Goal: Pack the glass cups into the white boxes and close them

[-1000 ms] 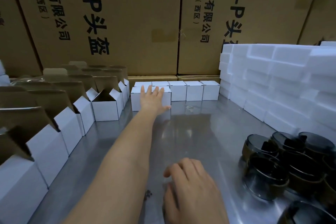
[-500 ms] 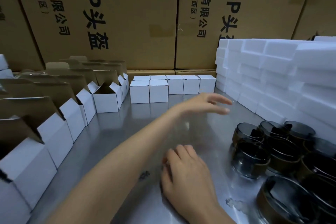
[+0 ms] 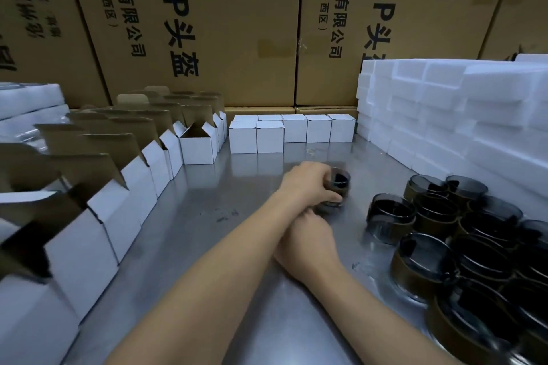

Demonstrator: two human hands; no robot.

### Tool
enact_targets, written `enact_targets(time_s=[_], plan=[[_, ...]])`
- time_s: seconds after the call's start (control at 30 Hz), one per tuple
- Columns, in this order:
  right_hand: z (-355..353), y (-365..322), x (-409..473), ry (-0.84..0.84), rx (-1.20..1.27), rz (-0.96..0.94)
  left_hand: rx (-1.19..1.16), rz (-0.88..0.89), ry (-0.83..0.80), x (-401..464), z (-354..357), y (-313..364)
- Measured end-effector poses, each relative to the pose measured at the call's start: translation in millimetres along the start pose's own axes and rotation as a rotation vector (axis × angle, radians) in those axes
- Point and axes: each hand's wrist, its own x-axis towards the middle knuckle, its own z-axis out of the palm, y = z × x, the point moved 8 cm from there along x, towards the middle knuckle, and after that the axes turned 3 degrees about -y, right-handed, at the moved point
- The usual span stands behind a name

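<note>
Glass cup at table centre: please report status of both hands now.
Left hand grips glass cup on the steel table. Right hand beneath left wrist, fingers hidden. Open white boxes wait left; path looks free.

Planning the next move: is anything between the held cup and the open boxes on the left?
Nothing visible: bare metal table lies between the glass cup in the left hand and the open white boxes.

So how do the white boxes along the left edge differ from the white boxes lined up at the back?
The white cardboard boxes along the left stand open, brown flaps raised; the white cardboard boxes at the back are closed, with flat tops. The left boxes run in a line away from the camera; the back boxes sit side by side across the metal table, two set forward. Both groups look alike in shape and colour.
</note>
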Motion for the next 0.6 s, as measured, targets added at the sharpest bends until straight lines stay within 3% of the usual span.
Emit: enact_targets(time_s=[0.13,0.27,0.43,0.6], plan=[[-2,-8,-4,0.074,-0.026,-0.037,-0.155,-0.243,0.159,-39,-21,-53],[-8,12,-9,0.117,0.048,0.134,-0.220,-0.313,0.311,-88,-30,-82],[-1,30,-12,0.091,0.354,0.248,-0.279,-0.221,0.534,-138,-36,-87],[3,22,-5,0.051,0.550,0.088,-0.285,0.003,0.577,-151,-43,-65]])
